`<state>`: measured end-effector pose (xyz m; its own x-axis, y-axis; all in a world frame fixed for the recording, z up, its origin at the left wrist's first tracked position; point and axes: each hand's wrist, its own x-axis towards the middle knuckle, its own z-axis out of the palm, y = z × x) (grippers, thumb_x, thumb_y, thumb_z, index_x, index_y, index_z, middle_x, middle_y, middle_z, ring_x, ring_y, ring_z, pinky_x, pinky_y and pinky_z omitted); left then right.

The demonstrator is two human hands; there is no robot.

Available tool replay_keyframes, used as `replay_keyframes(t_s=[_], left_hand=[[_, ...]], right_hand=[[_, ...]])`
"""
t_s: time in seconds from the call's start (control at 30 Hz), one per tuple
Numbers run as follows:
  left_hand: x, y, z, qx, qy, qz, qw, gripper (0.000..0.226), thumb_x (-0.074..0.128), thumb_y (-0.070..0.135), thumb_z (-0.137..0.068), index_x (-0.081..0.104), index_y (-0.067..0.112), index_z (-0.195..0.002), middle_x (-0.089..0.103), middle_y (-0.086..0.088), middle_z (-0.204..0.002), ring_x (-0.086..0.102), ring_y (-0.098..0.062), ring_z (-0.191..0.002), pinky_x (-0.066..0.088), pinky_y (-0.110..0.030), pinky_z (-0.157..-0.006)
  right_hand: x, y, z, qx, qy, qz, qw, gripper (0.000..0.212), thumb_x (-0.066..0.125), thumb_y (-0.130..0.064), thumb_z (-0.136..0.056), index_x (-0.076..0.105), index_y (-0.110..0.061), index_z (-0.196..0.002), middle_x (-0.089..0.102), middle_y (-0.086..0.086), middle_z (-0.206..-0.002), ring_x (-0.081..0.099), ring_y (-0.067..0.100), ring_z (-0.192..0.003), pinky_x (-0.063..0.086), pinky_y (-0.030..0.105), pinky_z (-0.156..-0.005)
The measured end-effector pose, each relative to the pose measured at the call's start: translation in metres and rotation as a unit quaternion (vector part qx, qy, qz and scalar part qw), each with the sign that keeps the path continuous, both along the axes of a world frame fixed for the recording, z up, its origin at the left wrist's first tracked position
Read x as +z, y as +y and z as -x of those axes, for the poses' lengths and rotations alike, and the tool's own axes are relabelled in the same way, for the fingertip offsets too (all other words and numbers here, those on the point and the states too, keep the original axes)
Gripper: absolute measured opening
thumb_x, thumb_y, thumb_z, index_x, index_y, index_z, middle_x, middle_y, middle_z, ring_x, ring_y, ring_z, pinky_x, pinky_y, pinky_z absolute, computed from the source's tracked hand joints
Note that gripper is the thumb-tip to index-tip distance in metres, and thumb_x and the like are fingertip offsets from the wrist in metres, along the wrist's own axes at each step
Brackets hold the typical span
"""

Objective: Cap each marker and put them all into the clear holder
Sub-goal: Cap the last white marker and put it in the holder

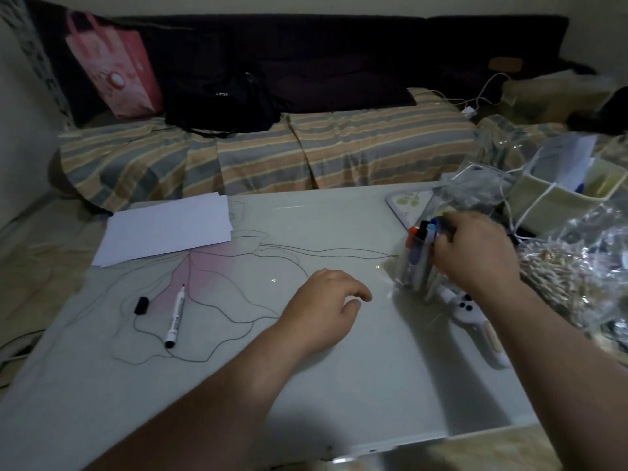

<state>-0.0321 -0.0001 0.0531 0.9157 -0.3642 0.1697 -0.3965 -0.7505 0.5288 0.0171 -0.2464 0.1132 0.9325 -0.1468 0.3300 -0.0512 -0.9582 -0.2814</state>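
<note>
A clear holder stands on the table at the right with several capped markers upright in it. My right hand rests at the holder's top, fingers closed around a marker there. An uncapped white marker lies on the table at the left, tip pointing away. Its black cap lies just to its left, apart from it. My left hand hovers low over the table's middle, fingers loosely curled, holding nothing.
White paper sheets lie at the table's far left. A white remote-like device lies beside the holder under my right forearm. Crinkled plastic bags and a pale box crowd the right side. A striped sofa stands behind.
</note>
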Motion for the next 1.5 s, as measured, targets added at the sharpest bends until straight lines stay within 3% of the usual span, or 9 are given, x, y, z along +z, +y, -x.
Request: replay_keyframes(t_s=[0.1, 0.27, 0.47, 0.8, 0.93, 1.07, 1.2, 1.37, 1.5], left_hand=[[0.003, 0.048, -0.004, 0.069, 0.015, -0.014, 0.997, 0.025, 0.057, 0.022, -0.095, 0.074, 0.033, -0.11, 0.07, 0.011, -0.114, 0.056, -0.013, -0.111, 0.042, -0.027, -0.098], [-0.008, 0.159, -0.004, 0.251, 0.044, -0.015, 0.967, 0.041, 0.054, 0.002, -0.089, 0.076, 0.031, -0.107, 0.072, 0.007, -0.115, 0.067, -0.01, -0.099, 0.053, -0.029, -0.093], [-0.03, 0.266, 0.019, 0.417, 0.064, -0.04, 0.906, 0.044, 0.065, 0.001, -0.081, 0.074, 0.034, -0.109, 0.068, 0.002, -0.111, 0.066, -0.018, -0.097, 0.052, -0.028, -0.085], [-0.051, 0.304, 0.032, 0.434, 0.089, -0.031, 0.896, 0.046, 0.056, 0.018, -0.091, 0.061, 0.036, -0.133, 0.059, -0.014, -0.133, 0.056, -0.036, -0.124, 0.048, -0.045, -0.106], [-0.055, 0.299, 0.031, 0.415, 0.123, -0.041, 0.901, 0.048, 0.051, 0.031, -0.096, 0.051, 0.042, -0.143, 0.049, -0.011, -0.143, 0.044, -0.036, -0.135, 0.037, -0.047, -0.115], [-0.058, 0.287, 0.026, 0.396, 0.157, -0.119, 0.897, 0.049, 0.041, 0.045, -0.101, 0.039, 0.045, -0.15, 0.037, -0.008, -0.157, 0.031, -0.037, -0.14, 0.032, -0.048, -0.114], [-0.061, 0.276, 0.024, 0.418, 0.117, -0.147, 0.889, 0.04, 0.047, 0.037, -0.102, 0.054, 0.035, -0.141, 0.046, -0.006, -0.148, 0.041, -0.033, -0.128, 0.041, -0.042, -0.104], [-0.058, 0.254, 0.014, 0.406, 0.102, -0.051, 0.907, 0.023, 0.06, 0.014, -0.093, 0.072, 0.033, -0.097, 0.066, -0.007, -0.114, 0.063, -0.023, -0.097, 0.054, -0.034, -0.089], [-0.042, 0.217, 0.007, 0.341, 0.124, 0.021, 0.932, 0.036, 0.062, 0.009, -0.091, 0.068, 0.031, -0.12, 0.069, 0.0, -0.119, 0.065, -0.019, -0.102, 0.048, -0.024, -0.089]], right_hand=[[0.005, 0.041, 0.007, 0.039, -0.027, -0.037, 0.998, 0.04, 0.052, -0.028, -0.094, 0.06, -0.024, -0.133, 0.056, 0.011, -0.13, 0.06, 0.038, -0.108, 0.05, 0.044, -0.084], [-0.035, 0.151, 0.03, 0.247, 0.064, -0.032, 0.966, 0.031, 0.054, -0.028, -0.091, 0.068, -0.029, -0.119, 0.06, 0.0, -0.118, 0.063, 0.027, -0.106, 0.053, 0.039, -0.087], [-0.08, 0.259, 0.064, 0.419, 0.18, 0.019, 0.89, 0.041, 0.048, -0.041, -0.096, 0.053, -0.027, -0.135, 0.043, 0.002, -0.14, 0.044, 0.03, -0.126, 0.051, 0.047, -0.094], [-0.123, 0.352, 0.081, 0.392, 0.234, 0.077, 0.886, 0.068, 0.028, -0.071, -0.093, 0.001, -0.055, -0.154, -0.008, 0.01, -0.171, -0.002, 0.047, -0.153, 0.006, 0.067, -0.117], [-0.124, 0.356, 0.072, 0.359, 0.231, 0.113, 0.897, 0.063, 0.024, -0.065, -0.097, 0.025, -0.038, -0.155, 0.014, 0.008, -0.169, 0.013, 0.044, -0.149, 0.018, 0.065, -0.111], [-0.112, 0.338, 0.061, 0.337, 0.166, 0.096, 0.922, 0.035, 0.045, -0.028, -0.099, 0.06, -0.016, -0.129, 0.055, 0.008, -0.13, 0.047, 0.033, -0.116, 0.044, 0.044, -0.086], [-0.097, 0.294, 0.047, 0.311, 0.186, 0.063, 0.93, 0.025, 0.044, -0.017, -0.104, 0.06, -0.014, -0.124, 0.058, 0.013, -0.114, 0.062, 0.035, -0.103, 0.041, 0.038, -0.07], [-0.082, 0.238, 0.041, 0.257, 0.26, -0.084, 0.927, 0.021, 0.047, -0.014, -0.094, 0.045, -0.015, -0.115, 0.066, 0.017, -0.11, 0.057, 0.033, -0.088, 0.04, 0.036, -0.068], [-0.069, 0.198, 0.041, 0.219, 0.302, -0.195, 0.907, 0.043, 0.045, -0.011, -0.095, 0.048, -0.023, -0.136, 0.064, 0.013, -0.121, 0.054, 0.023, -0.093, 0.042, 0.029, -0.077]])
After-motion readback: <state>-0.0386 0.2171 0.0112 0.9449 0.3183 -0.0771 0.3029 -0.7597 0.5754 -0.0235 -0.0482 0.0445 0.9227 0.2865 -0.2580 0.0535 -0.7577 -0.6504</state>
